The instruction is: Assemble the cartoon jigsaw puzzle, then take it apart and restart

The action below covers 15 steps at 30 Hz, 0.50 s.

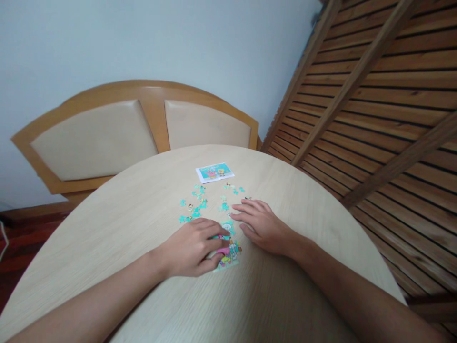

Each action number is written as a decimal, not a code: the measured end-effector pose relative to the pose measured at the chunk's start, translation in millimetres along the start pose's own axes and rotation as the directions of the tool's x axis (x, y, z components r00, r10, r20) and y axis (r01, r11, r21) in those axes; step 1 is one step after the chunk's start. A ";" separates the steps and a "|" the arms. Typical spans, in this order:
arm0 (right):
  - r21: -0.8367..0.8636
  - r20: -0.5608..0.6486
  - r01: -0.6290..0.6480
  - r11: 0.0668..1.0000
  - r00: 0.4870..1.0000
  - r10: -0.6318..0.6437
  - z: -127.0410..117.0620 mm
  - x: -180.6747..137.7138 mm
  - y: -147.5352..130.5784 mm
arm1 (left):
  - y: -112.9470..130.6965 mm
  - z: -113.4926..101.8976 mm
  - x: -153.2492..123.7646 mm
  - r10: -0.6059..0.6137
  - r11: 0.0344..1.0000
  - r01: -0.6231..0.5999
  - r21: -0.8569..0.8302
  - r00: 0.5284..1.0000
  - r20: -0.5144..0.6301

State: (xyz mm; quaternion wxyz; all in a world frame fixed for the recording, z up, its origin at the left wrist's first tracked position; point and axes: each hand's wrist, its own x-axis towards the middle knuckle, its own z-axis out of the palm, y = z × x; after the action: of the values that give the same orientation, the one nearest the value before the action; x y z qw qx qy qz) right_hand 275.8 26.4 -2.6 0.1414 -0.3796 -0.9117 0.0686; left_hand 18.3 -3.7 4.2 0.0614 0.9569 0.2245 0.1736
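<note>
A partly joined puzzle (233, 256) lies on the pale, wood-grained worktop (278, 295), its long axis running away from the person, partly under the left hand (200, 244), fingers loosely bent, unclenched. The right hand (264, 228) (fingers spread, released) is beside flat, knobbed turquoise pieces (224, 206)

The head-worn camera faces forward and down over the table (107, 243) from close above its near side. The view reaches past the table's far edge.
</note>
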 end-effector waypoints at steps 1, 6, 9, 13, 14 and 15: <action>-0.007 -0.018 -0.006 1.000 1.000 0.006 -2.2 -0.4 2.3 | -1.7 -0.1 -0.8 -0.014 1.000 0.014 0.017 1.000 -0.008; 0.012 -0.031 0.093 0.996 0.995 -0.093 -14.7 -1.8 13.0 | -11.7 -1.3 -4.1 -0.090 0.994 0.092 0.063 0.995 -0.035; 0.074 0.029 0.197 0.978 0.979 -0.200 -20.0 -1.6 10.1 | -15.6 -1.5 -4.7 -0.113 0.993 0.114 0.039 0.993 -0.016; 0.198 0.073 0.249 0.948 0.961 -0.268 -24.1 -1.8 -1.5 | -17.0 -0.8 -4.8 -0.121 0.993 0.121 0.003 0.993 -0.010; 0.221 0.084 0.237 0.946 0.962 -0.261 -25.1 -2.0 -4.1 | -17.0 -0.5 -4.9 -0.120 0.993 0.120 -0.002 0.993 -0.016; 0.234 0.097 0.213 0.949 0.966 -0.241 -26.1 -2.3 -6.1 | -17.0 -0.3 -5.1 -0.118 0.993 0.118 -0.005 0.993 -0.022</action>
State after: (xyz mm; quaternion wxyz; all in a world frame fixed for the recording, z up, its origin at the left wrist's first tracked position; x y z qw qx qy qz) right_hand 281.3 21.0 23.2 0.1328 -0.2488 -0.9431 0.1764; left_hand 7.0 9.2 -0.4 0.0707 0.9398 0.2812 0.1806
